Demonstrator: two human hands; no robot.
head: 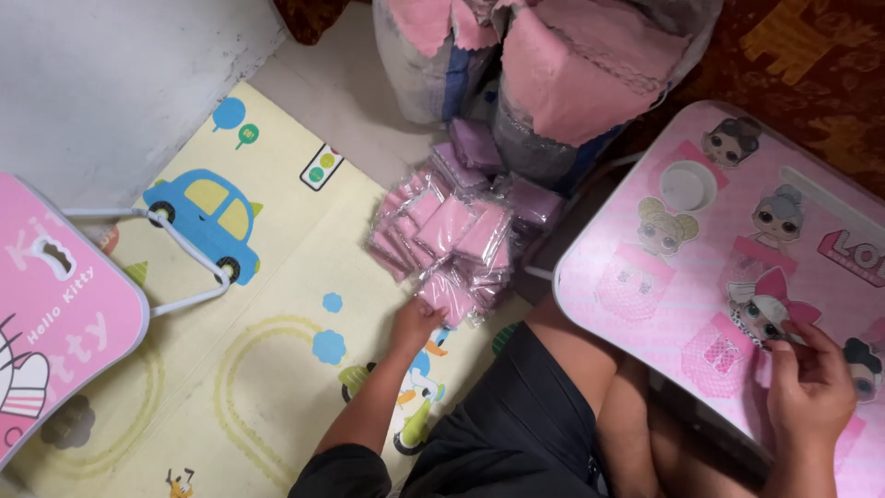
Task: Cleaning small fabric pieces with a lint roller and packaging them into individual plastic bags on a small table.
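Two small pink lap tables show, the pink cartoon-doll table (645, 277) over the person's legs and the second pink table (55, 304) standing at the far left on the play mat (277, 369). One heap of clear-wrapped pink cloth packets (452, 235), too many and too overlapped to count, lies on the mat between them. The left hand (415, 323) reaches to the heap's near edge, fingers closed on the nearest packet (445, 300), while the right hand (811, 383) rests on the doll table with fingers loosely curled, pinching a thin clear wrapper (770, 355).
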